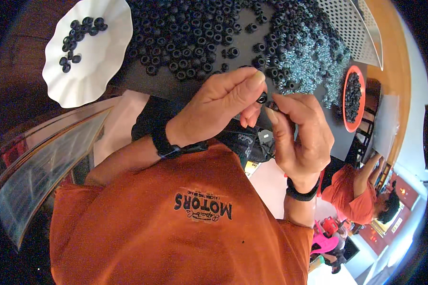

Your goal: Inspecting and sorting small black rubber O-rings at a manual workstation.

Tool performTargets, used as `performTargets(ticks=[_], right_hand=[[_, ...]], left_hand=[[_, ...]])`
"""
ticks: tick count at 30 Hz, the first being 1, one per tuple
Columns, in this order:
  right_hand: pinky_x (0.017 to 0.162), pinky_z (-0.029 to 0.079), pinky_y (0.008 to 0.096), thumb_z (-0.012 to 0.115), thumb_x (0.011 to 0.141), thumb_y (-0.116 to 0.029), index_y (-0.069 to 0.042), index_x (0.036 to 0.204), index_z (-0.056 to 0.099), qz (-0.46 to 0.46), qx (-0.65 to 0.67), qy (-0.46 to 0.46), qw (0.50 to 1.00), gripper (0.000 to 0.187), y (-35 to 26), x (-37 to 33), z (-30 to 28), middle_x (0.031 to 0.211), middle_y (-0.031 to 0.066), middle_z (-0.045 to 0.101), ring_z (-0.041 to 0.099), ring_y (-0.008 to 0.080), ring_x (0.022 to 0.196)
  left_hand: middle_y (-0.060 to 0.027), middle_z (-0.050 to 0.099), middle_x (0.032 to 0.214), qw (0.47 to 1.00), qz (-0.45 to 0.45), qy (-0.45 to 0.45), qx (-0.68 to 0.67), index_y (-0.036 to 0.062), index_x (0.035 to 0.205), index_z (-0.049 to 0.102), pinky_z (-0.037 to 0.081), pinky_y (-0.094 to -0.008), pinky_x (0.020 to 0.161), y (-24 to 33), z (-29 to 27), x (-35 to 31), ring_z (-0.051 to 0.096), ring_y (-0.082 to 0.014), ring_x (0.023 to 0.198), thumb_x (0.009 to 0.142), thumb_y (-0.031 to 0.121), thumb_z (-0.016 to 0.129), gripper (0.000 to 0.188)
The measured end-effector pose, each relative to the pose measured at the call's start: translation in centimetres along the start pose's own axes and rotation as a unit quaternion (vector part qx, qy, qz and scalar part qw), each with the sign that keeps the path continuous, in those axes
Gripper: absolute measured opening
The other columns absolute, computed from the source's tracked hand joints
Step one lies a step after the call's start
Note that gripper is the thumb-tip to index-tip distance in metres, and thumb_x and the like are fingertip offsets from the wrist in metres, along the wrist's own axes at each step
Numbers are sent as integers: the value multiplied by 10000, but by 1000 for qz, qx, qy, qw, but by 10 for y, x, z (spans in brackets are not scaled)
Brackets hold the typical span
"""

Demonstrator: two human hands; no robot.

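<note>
My left hand [218, 104] is closed, pinching a small black hollow round part [262, 98] between thumb and fingers, its open end facing right. Close beside it, my right hand [305, 133] grips a small dark piece [271, 105] between thumb and forefinger; its exact kind cannot be made out. The two pieces are near each other but look apart. Beyond my hands, a large heap of the same black hollow parts [185, 38] covers the dark table. To its right lies a pile of small clear bluish plastic pieces [309, 61], with black parts mixed in along its left side.
A white scalloped plate [97, 76] at the far left holds several black parts. An orange-red bowl [347, 121] of small black pieces stands at the right table edge. A white perforated tray [349, 23] is at the far right. Another person in an orange shirt [349, 194] works off to the right.
</note>
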State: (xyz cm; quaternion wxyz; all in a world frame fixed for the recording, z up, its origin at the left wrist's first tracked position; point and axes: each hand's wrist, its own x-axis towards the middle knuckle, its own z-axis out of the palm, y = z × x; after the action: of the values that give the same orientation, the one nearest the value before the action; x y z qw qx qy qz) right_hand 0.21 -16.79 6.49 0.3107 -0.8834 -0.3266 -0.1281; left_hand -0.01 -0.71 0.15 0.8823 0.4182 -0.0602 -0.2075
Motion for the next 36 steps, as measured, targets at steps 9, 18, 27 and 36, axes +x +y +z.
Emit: performTargets(ticks=[9, 18, 27, 36], right_hand=[[513, 489, 306, 709, 726, -12, -22, 926, 613, 4, 13, 1, 1000, 222, -7, 3, -1, 774, 112, 625, 625, 239, 625], [513, 487, 307, 706, 741, -41, -32, 908, 637, 8, -14, 1, 1000, 181, -10, 4, 1, 768, 98, 622, 620, 221, 619], [511, 486, 318, 714, 735, -30, -34, 929, 617, 22, -25, -22, 999, 216, -14, 5, -5, 764, 103, 617, 619, 236, 620], [496, 473, 342, 717, 735, -44, -34, 921, 599, 43, -41, -57, 997, 220, -17, 8, -8, 744, 98, 598, 602, 250, 600]], left_hand=[[30, 536, 657, 992, 19, -7, 123, 109, 946, 532, 347, -150, 425, 0, -3, 0, 523, -24, 574, 975, 400, 391, 325], [29, 462, 642, 996, 42, -4, 82, 64, 789, 476, 404, -193, 564, -1, -1, 0, 460, -47, 598, 997, 324, 382, 346], [16, 507, 694, 993, 77, -19, 85, 70, 954, 522, 397, -192, 580, -7, -4, 2, 485, -42, 640, 995, 332, 372, 305], [44, 485, 696, 986, 74, -18, 148, 75, 943, 523, 394, -191, 587, -4, -5, 2, 457, -29, 644, 992, 299, 390, 265]])
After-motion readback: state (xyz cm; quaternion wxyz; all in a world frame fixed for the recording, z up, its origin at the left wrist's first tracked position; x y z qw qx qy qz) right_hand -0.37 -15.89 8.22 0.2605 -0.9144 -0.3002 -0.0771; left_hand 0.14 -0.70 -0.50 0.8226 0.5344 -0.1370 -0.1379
